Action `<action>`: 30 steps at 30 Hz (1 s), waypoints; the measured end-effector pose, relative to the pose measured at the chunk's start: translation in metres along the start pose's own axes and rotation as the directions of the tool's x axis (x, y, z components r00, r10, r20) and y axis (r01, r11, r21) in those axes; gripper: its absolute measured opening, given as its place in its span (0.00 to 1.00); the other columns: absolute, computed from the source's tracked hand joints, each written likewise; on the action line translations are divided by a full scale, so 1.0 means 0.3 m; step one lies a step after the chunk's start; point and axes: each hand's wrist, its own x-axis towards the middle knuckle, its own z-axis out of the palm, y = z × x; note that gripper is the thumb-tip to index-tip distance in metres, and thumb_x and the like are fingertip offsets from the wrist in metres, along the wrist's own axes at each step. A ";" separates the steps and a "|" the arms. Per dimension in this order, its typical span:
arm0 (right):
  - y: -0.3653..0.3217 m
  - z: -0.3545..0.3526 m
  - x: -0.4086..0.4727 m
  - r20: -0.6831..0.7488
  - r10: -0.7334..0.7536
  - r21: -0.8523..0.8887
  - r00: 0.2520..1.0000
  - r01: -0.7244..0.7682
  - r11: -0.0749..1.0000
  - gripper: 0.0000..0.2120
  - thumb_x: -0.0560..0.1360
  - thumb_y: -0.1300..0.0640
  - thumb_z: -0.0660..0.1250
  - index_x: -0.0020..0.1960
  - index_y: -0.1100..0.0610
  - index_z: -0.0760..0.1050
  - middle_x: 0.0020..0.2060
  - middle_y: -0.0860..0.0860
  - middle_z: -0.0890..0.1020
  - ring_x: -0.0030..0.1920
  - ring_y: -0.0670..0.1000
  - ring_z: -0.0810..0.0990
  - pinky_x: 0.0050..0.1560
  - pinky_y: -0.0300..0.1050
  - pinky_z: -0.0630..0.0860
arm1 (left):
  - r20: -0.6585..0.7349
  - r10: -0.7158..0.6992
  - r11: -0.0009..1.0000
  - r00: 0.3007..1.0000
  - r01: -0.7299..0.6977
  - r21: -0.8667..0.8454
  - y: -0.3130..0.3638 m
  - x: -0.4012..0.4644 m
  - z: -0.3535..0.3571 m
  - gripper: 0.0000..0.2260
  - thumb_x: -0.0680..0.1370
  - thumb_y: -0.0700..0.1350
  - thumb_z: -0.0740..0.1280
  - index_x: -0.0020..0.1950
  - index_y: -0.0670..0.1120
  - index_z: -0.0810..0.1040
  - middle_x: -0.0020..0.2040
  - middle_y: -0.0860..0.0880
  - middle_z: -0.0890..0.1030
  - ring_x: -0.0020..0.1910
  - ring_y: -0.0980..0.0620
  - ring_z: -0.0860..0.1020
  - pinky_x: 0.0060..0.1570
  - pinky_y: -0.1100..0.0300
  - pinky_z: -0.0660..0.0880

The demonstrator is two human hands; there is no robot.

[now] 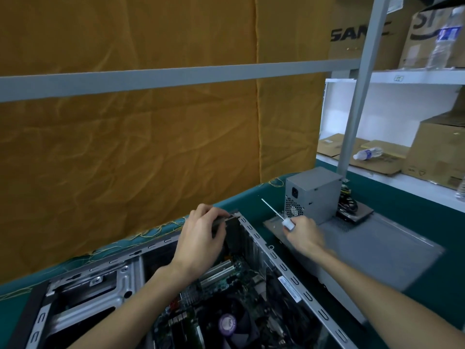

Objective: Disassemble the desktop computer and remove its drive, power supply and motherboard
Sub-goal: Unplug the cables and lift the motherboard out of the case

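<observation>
The open grey computer case lies on its side on the green table, with the motherboard and its round fan inside. My left hand grips a dark part at the case's far corner by the expansion slots. To the right of the case, my right hand holds a screwdriver by its white handle, the shaft pointing up and left. The grey power supply stands outside the case on the table. An empty metal drive cage fills the case's left part.
The case's grey side panel lies flat to the right, with black cables and a dark flat part behind the power supply. An orange cloth hangs behind. White shelves at right hold cardboard boxes and water bottles.
</observation>
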 end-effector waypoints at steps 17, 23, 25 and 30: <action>-0.197 -0.197 -0.128 0.186 -0.082 0.434 0.979 -0.007 0.901 0.21 0.81 0.48 0.68 0.34 0.60 0.75 0.25 0.55 0.81 0.26 0.52 0.81 0.29 0.42 0.76 | 0.122 0.136 0.976 0.983 -0.154 0.153 -0.039 0.010 -0.043 0.16 0.84 0.38 0.59 0.69 0.51 0.76 0.63 0.50 0.73 0.60 0.48 0.72 0.55 0.53 0.74; -0.341 -0.353 -0.414 0.251 -0.253 0.029 0.934 0.254 0.967 0.25 0.70 0.35 0.72 0.33 0.53 0.67 0.25 0.46 0.71 0.23 0.44 0.67 0.25 0.38 0.63 | 0.228 -0.019 0.933 0.974 -0.064 0.353 -0.093 -0.029 -0.137 0.17 0.85 0.51 0.57 0.75 0.52 0.63 0.65 0.49 0.77 0.57 0.43 0.80 0.49 0.49 0.77; -0.358 -0.359 -0.471 0.195 -0.259 -0.113 0.946 0.284 0.952 0.22 0.70 0.38 0.75 0.35 0.53 0.68 0.28 0.46 0.75 0.27 0.44 0.72 0.26 0.42 0.66 | 0.236 -0.097 0.917 0.967 -0.006 0.399 -0.122 -0.047 -0.170 0.15 0.85 0.55 0.56 0.70 0.52 0.68 0.61 0.49 0.80 0.56 0.43 0.80 0.48 0.49 0.77; -0.386 -0.349 -0.512 0.061 -0.344 -0.311 0.937 0.346 0.885 0.17 0.75 0.44 0.71 0.38 0.50 0.66 0.31 0.45 0.71 0.32 0.51 0.71 0.29 0.47 0.61 | 0.169 -0.149 0.895 0.974 0.061 0.441 -0.122 -0.073 -0.204 0.15 0.85 0.59 0.56 0.63 0.52 0.75 0.57 0.47 0.83 0.54 0.40 0.82 0.47 0.50 0.78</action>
